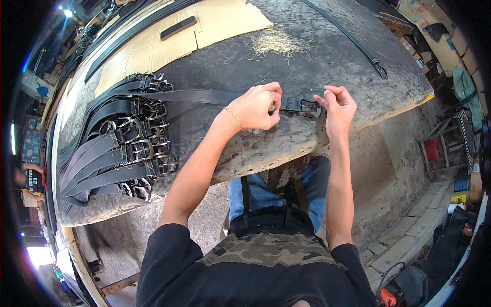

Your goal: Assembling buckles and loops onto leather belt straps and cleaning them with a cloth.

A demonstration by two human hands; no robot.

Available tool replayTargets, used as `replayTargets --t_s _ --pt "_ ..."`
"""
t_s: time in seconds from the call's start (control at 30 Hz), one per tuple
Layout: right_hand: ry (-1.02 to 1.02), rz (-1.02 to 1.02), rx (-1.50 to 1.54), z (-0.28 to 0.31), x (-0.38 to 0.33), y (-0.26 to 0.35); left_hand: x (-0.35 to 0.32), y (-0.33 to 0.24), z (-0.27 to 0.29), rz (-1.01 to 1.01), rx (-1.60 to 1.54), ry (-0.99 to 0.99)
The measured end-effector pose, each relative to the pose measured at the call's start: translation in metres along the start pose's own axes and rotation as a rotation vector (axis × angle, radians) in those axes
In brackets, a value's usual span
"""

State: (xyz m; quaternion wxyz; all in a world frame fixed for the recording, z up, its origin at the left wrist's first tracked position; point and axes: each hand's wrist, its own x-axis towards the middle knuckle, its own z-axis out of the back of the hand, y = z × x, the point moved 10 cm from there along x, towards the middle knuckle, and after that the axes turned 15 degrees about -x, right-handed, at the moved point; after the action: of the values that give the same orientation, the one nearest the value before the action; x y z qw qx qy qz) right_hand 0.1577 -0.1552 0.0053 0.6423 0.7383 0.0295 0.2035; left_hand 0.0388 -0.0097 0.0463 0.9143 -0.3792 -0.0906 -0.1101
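Observation:
A dark belt [199,96] stretches from the pile at left across the worktable to its metal buckle [310,108] near the front edge. My left hand [255,106] is closed over the belt's middle, fingers curled; a bit of something greyish shows at its fingers, but I cannot make out what. Just right of the buckle, my right hand [338,105] pinches a small thin greenish thing [318,91], too small to name. Its fingertips are close to the buckle. Many black belts with metal buckles [138,135] lie heaped on the table's left side.
Loose pale thread clippings [281,43] lie in a heap beyond my hands. Flat cardboard [232,18] at the back left carries a dark phone [178,27]. Another belt [353,41] lies at the far right. The worktable's worn front edge [255,166] is close to my lap.

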Motion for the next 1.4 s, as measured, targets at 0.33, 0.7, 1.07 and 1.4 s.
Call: replayTargets --t_s 0.33,0.7,1.07,1.4 --pt "-0.129 -0.135 0.330 0.018 0.004 -0.010 0.002 0.004 0.005 -0.034 -0.109 -0.038" --pt "-0.074 -0.088 0.230 -0.013 -0.013 -0.003 0.003 0.002 0.005 -0.141 -0.124 -0.150" --pt "-0.072 -0.075 0.231 -0.014 -0.012 -0.004 -0.006 -0.008 0.040 -0.006 0.156 -0.228" --pt "-0.097 -0.046 0.096 -0.015 -0.015 0.000 -0.001 -0.008 0.015 -0.089 0.102 -0.123"
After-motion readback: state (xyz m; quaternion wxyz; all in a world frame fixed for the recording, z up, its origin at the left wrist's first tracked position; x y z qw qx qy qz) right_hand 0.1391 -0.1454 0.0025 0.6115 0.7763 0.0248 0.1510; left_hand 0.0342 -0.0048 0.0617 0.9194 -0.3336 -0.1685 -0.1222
